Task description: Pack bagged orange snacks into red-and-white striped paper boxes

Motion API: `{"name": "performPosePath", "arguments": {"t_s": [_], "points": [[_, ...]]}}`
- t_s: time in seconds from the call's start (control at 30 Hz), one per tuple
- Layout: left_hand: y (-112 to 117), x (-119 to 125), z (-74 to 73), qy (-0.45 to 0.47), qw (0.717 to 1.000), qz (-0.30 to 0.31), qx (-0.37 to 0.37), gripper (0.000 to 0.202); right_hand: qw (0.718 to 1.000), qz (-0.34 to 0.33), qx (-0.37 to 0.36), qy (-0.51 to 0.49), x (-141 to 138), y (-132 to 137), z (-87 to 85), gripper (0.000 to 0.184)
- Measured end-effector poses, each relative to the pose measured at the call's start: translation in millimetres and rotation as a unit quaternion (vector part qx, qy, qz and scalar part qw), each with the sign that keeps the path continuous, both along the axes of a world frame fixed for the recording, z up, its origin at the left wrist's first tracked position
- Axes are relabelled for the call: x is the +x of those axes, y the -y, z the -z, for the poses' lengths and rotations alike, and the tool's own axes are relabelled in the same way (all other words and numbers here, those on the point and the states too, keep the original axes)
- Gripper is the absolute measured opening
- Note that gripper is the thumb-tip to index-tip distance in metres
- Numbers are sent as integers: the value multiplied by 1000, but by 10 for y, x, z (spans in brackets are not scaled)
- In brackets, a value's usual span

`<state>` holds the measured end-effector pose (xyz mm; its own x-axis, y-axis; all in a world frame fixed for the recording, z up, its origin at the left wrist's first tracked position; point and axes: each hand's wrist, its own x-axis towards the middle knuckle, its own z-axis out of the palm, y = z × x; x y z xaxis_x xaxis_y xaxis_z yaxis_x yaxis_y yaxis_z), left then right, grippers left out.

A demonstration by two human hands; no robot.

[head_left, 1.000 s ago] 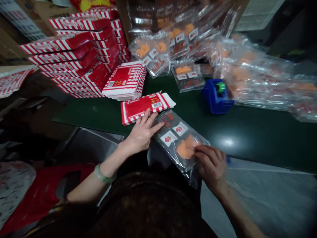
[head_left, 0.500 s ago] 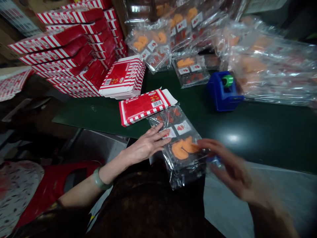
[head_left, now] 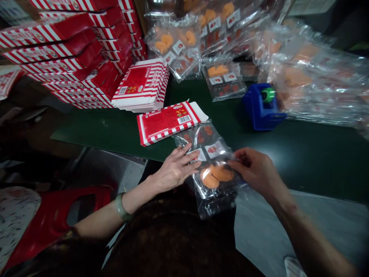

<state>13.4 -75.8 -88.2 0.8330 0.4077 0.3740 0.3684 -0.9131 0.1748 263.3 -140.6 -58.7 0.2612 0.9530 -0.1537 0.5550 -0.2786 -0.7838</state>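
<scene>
A clear plastic bag (head_left: 215, 198) lies at the near edge of the table, its lower end hanging over. Inside it are orange curved pieces (head_left: 220, 173), small reddish pieces and white printed cards (head_left: 215, 149). My left hand (head_left: 178, 165), with a pale green bangle at its wrist, rests on the bag's left side with fingers stretched out. At the bag's right edge, my right hand (head_left: 255, 167) is closed, thumb and fingers pinching the plastic. Just beyond the bag, a red and white striped box (head_left: 164, 123) lies with its right-end flap open.
Striped boxes (head_left: 72, 57) are stacked at the left, beside a pile of flat ones (head_left: 141, 82). A blue tape dispenser (head_left: 259, 111) with green tape stands at the right. More filled bags (head_left: 311, 84) crowd the back of the green table (head_left: 311, 154). A red stool (head_left: 57, 219) is lower left.
My right hand has closed on the bag's right edge, where its fingers were apart before. The left hand stays on the bag. The view has shifted slightly.
</scene>
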Motion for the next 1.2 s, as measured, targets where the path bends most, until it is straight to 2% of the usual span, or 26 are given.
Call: {"name": "performPosePath", "arguments": {"t_s": [0.1, 0.3, 0.43, 0.5, 0.63, 0.7, 0.77, 0.83, 0.87, 0.93, 1.0, 1.03, 1.07, 1.1, 1.13, 1.2], "points": [[7, 15, 26, -4, 1000, -4, 6, 33, 995, 6, -42, -91, -23, -58, -33, 23], [71, 85, 98, -26, 999, -33, 20, 37, 998, -9, -45, -53, -25, -153, -125, 18], [112, 100, 155, -12, 999, -43, 13, 38, 994, -47, -59, -80, -3, -178, -178, 21], [114, 102, 176, 6, 999, -42, 12, 38, 985, -40, -98, -140, -10, -192, -171, 24], [72, 123, 177, 44, 999, -27, -5, 32, 954, 29, -169, -247, -63, -231, -131, 32], [71, 123, 149, 83, 996, -26, -30, 29, 953, 35, -164, -254, -94, -239, -140, 33], [126, 95, 96, 163, 981, -81, -62, 32, 956, 28, -143, -255, -123, -228, -174, 33], [243, 38, 14, 275, 934, -195, -114, 38, 959, 29, -112, -259, -156, -194, -207, 35], [317, 7, -34, 325, 894, -256, -171, 39, 960, 33, -98, -262, -176, -171, -213, 37], [465, -42, -136, 378, 789, -331, -354, 36, 959, 47, -66, -271, -229, -118, -194, 38], [576, -44, -218, 365, 659, -325, -572, 36, 955, 50, -46, -287, -303, -68, -134, 39], [610, -24, -243, 351, 598, -304, -653, 38, 953, 47, -41, -297, -346, -46, -95, 40], [629, 7, -253, 346, 551, -284, -705, 40, 950, 40, -40, -307, -390, -27, -54, 41], [634, 46, -251, 352, 518, -272, -731, 41, 949, 32, -39, -312, -431, -12, -15, 41], [631, 89, -238, 368, 497, -269, -738, 42, 949, 24, -37, -312, -466, -1, 21, 41], [611, 165, -197, 409, 478, -274, -727, 42, 958, 8, -25, -284, -510, 11, 76, 39]]}}
